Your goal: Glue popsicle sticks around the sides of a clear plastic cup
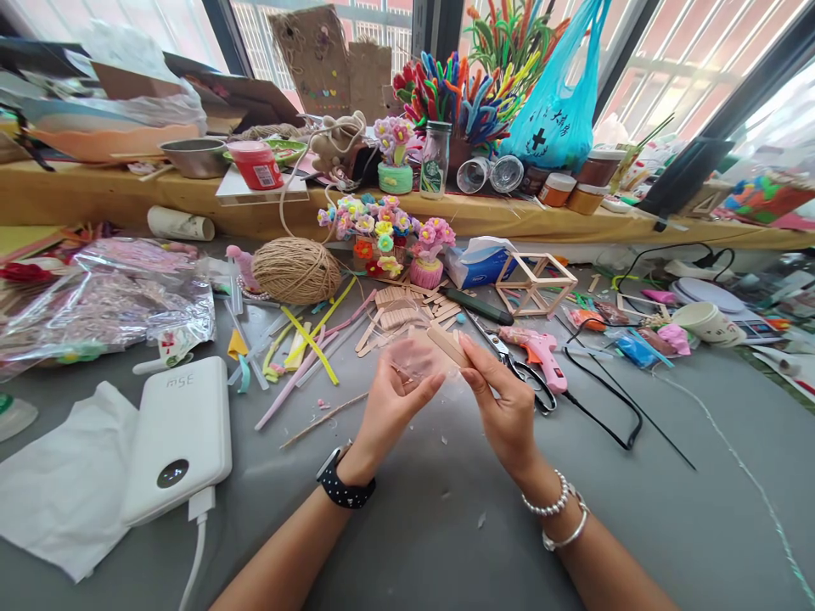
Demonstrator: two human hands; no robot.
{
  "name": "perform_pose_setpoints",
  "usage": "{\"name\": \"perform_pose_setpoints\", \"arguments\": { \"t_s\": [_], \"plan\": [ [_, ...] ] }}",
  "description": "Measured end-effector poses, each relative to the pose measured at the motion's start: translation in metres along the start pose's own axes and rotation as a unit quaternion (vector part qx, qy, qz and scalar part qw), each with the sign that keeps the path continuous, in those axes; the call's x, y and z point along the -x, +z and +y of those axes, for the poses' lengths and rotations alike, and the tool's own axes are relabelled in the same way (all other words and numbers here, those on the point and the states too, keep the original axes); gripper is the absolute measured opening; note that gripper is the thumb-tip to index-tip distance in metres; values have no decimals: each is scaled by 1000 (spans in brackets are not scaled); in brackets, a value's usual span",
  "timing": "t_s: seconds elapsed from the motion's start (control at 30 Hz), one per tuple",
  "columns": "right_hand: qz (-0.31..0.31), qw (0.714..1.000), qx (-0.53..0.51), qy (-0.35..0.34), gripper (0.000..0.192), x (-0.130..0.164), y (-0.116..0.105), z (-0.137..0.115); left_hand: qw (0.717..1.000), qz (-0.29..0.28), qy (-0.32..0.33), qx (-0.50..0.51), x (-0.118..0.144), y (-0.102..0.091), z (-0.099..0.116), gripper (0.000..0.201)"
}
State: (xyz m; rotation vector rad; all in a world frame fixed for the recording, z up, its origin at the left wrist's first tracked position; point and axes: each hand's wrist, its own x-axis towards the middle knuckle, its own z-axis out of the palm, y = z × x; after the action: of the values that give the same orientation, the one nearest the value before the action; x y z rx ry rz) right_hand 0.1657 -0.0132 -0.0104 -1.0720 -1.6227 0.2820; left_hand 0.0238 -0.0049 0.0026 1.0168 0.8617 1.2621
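On the cluttered grey table (407, 526), both hands, left (391, 403) and right (503, 399), pinch a wooden stick (447, 346) just before the scissors (515, 361); loose grip might drop it.

— What is the left hand (388, 407) pinching?

— A thin clear plastic wrapper (417, 356), glossy and crinkled; the right hand (503, 399) holds its other edge along with a flat craft stick (447, 346) of pale, matt wood.

— And the table (446, 526)?

— A smooth, matt grey surface. The power bank (178, 437) on it is glossy white plastic, the sheet (60, 484) beside it soft, creased tissue paper.

— The ball behind?

— Rough, fibrous jute twine (296, 270). The scissors (509, 356) have shiny metal blades, the glue gun (540, 350) is pink plastic, and the cube frame (535, 284) is bare wooden sticks. The bag (108, 301) at the left is shiny, wrinkled film.
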Motion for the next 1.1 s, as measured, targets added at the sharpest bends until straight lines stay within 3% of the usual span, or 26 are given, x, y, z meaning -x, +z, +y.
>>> {"name": "perform_pose_setpoints", "arguments": {
  "t_s": [0.2, 0.4, 0.67, 0.93, 1.1],
  "plan": [
    [0, 999, 36, -8, 35, -3, -1, -4, 1000, 2, 1, -11, 0, -1, -1, 52],
    [35, 997, 58, -38, 32, -5, -4, -5, 998, -44, -28, -25, 1, 2, 1, 53],
    [28, 998, 49, -37, 31, -4, -4, -4, 998, -34, -23, -48, 1, 1, -2, 54],
    [-10, 983, 166, -82, 18, -13, -14, -6, 981, -30, -18, -193, -2, -11, 2, 47],
    [-38, 975, 212, -62, 26, -12, -14, -6, 964, -27, -3, -264, -1, -10, 5, 48]
  ]
}}
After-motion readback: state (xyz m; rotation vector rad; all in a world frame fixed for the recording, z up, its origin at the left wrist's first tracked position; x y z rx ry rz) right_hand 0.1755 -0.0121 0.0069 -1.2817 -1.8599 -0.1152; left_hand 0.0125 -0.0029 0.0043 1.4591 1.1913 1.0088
